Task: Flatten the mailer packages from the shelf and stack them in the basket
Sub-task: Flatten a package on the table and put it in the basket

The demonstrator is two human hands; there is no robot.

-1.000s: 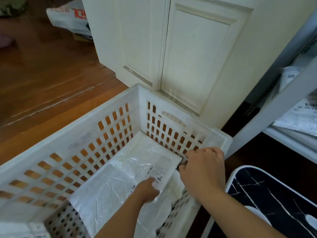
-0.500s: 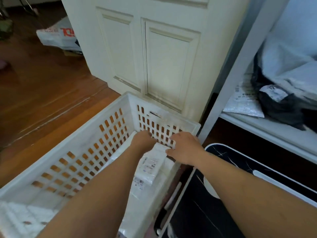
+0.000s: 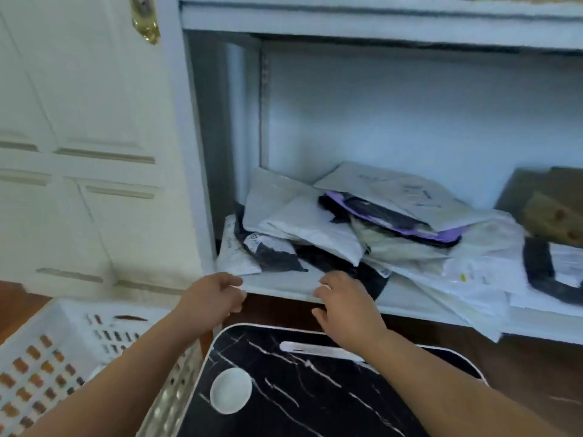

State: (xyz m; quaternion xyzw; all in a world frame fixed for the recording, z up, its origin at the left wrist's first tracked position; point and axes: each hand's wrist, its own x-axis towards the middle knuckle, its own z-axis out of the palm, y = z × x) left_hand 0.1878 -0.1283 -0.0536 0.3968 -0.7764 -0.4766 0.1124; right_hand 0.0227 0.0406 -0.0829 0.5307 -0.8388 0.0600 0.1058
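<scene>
**Both hands empty in front of the mailer pile**

I see my left hand [image 3: 212,298] and my right hand [image 3: 345,305] raised side by side before the front edge of the shelf [image 3: 284,287]. Both hold nothing. The fingers of each are loosely bent, not closed into a fist, and they do not touch any package.

The mailer packages [image 3: 362,228] lie in a loose, untidy pile on the shelf board, just behind my hands and spreading far to the right. Most of them are white or pale grey plastic, wrinkled and puffed, lying one over another at different angles. One black mailer with a white label [image 3: 271,250] sits near the left front of the pile. A purple and black one [image 3: 394,216] is pressed between pale ones higher up. Printed labels show on several, but the text is too blurred for me to read.

The white basket [image 3: 41,348] with its slotted walls stands at the lower left, beside a cream panelled door [image 3: 79,137]. Under my arms lies a black board with white marble lines [image 3: 299,389].
</scene>
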